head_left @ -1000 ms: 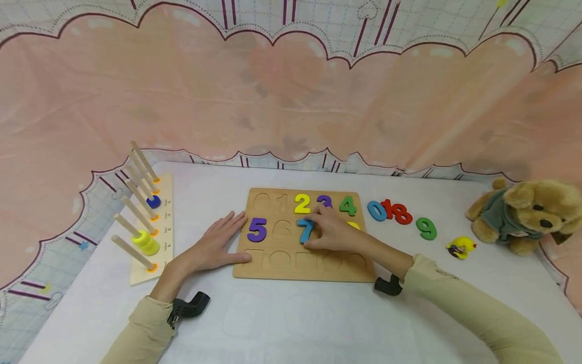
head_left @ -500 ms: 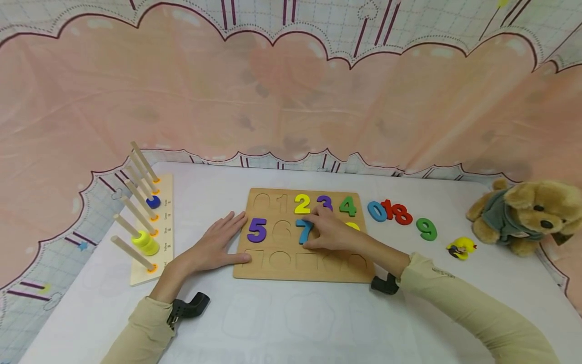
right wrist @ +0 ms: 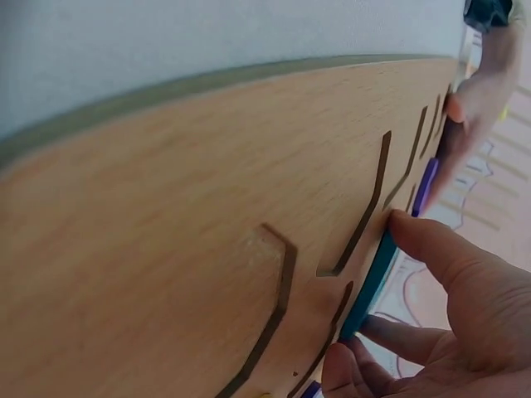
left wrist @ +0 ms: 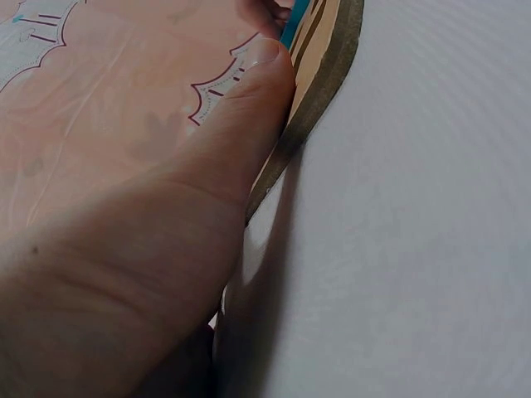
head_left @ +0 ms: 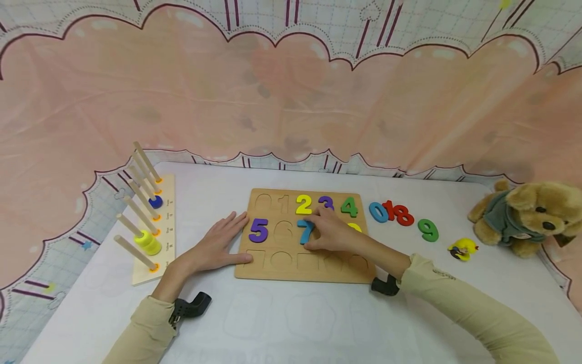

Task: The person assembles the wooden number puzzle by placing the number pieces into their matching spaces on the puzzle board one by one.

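Observation:
A wooden number puzzle board lies flat on the white table. My right hand pinches a blue number 7 between thumb and fingers, at the middle row of the board. In the right wrist view the number 7 stands a little proud of the board. My left hand rests with fairly straight fingers on the board's left edge, its thumb on the lower corner. A purple 5, yellow 2, purple 3 and green 4 sit on the board; a yellow piece is partly hidden.
Right of the board lie a blue 0, a red 1, a red 8 and a green 9. Beyond them are a yellow toy duck and a plush dog. A wooden peg stand with rings is at left.
The hands and the blue 7 keep almost the same places; the right forearm has shifted slightly left. The whole head view has shifted a little.

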### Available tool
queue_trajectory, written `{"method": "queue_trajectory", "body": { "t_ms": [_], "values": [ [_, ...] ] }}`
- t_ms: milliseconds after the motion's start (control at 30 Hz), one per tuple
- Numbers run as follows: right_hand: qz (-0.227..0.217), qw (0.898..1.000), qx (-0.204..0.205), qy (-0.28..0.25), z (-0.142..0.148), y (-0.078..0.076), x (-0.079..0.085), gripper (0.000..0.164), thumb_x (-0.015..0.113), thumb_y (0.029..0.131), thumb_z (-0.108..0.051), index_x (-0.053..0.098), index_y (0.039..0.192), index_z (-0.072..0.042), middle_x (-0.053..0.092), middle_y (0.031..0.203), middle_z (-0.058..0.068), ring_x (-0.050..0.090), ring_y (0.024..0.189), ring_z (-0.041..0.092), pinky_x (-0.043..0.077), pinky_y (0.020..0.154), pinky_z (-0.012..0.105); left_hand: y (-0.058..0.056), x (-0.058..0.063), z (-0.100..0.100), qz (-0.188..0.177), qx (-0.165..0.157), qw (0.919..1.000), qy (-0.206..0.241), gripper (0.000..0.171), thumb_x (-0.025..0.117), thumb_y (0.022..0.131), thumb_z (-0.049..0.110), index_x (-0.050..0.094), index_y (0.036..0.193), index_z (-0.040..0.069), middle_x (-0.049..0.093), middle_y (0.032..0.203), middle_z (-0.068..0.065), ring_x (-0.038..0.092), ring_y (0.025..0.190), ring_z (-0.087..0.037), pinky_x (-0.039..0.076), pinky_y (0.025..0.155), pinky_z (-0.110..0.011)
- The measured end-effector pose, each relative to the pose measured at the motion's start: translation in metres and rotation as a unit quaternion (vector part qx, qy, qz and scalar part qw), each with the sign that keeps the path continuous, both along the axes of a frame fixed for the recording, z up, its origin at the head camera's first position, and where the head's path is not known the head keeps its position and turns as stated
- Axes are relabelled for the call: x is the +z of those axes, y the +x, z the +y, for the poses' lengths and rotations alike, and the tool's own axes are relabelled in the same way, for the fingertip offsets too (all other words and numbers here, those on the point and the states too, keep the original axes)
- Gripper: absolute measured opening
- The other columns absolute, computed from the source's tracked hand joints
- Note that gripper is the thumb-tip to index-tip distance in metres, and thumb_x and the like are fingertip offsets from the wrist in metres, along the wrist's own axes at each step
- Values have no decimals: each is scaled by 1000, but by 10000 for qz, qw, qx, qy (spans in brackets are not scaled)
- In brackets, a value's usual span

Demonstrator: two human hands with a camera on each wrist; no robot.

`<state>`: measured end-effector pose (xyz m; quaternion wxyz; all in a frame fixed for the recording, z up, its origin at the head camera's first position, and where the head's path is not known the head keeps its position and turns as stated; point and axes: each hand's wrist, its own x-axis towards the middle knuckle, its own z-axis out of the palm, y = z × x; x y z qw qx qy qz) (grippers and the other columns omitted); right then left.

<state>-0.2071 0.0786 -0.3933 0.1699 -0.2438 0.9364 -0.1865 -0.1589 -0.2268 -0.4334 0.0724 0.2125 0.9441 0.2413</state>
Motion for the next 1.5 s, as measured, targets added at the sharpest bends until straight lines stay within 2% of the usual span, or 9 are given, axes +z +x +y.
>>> {"method": "queue_trajectory", "body": {
  "t_ms": [200, 300, 367, 600, 700, 933, 1100, 1300, 1500],
  "values": [
    [35, 10000, 42, -13, 3, 0, 1, 72, 79, 80, -37, 51, 140, -8, 45, 128, 12, 42, 112, 24, 49, 90, 34, 0, -1, 0, 84, -14, 10000, 44, 100, 69, 80, 56, 25, 154, 5, 20, 162, -13, 10, 151, -39, 10, 120, -59],
    [146, 9998, 111, -27, 7, 0, 1, 72, 78, 79, -41, 52, 138, -8, 48, 128, 12, 44, 110, 24, 49, 88, 35, 1, -1, 0, 44, 3, 10000, 45, 100, 70, 80, 56, 24, 154, 5, 20, 163, -13, 10, 151, -39, 10, 120, -60],
    [197, 9998, 69, -46, 11, 1, 2, 72, 78, 79, -43, 53, 138, -10, 49, 130, 12, 45, 112, 23, 50, 91, 37, 1, 0, 0, 0, 17, 10000, 42, 100, 70, 80, 56, 24, 154, 6, 19, 163, -12, 9, 151, -38, 9, 120, -59],
    [133, 9989, -163, -427, 36, 12, 11, 75, 77, 80, -38, 48, 143, -9, 47, 141, 16, 43, 130, 33, 45, 104, 54, 1, 1, 0, 19, 27, 10000, 22, 101, 70, 80, 56, 24, 154, 6, 20, 163, -12, 9, 151, -38, 10, 121, -59],
    [131, 9981, -259, -537, 47, 16, 14, 75, 76, 81, -38, 46, 144, -11, 43, 145, 19, 42, 133, 38, 46, 101, 59, 2, 1, 0, 79, 10, 10000, 34, 101, 70, 80, 56, 25, 153, 5, 21, 162, -13, 11, 151, -39, 11, 120, -60],
    [294, 9957, -609, -633, 85, 21, 17, 73, 77, 82, -37, 46, 143, -11, 42, 144, 22, 40, 132, 42, 50, 96, 60, 2, 1, 0, 49, 37, 10000, 9, 101, 70, 80, 56, 24, 154, 5, 20, 163, -12, 10, 151, -38, 10, 121, -58],
    [550, 9948, -704, -487, 125, 11, 19, 76, 78, 80, -37, 45, 143, -8, 42, 145, 23, 39, 131, 43, 44, 99, 65, 2, 3, 0, 38, 24, 10000, 20, 101, 70, 80, 56, 25, 154, 5, 20, 163, -13, 10, 151, -39, 10, 120, -59],
    [292, 9942, -960, -395, 165, -14, 21, 83, 74, 83, -40, 35, 147, -4, 34, 149, 27, 34, 132, 46, 42, 99, 67, 1, 3, 0, 45, 27, 10000, -13, 101, 70, 80, 56, 24, 154, 6, 20, 163, -12, 10, 151, -39, 9, 120, -59],
    [165, 9964, -816, -182, 187, -32, 16, 89, 74, 83, -43, 31, 148, 0, 29, 151, 32, 30, 134, 51, 36, 102, 72, 2, 1, 1, 53, 8, 10000, 83, 100, 70, 80, 55, 25, 153, 5, 21, 162, -14, 11, 151, -40, 10, 120, -61]
  ]
}}
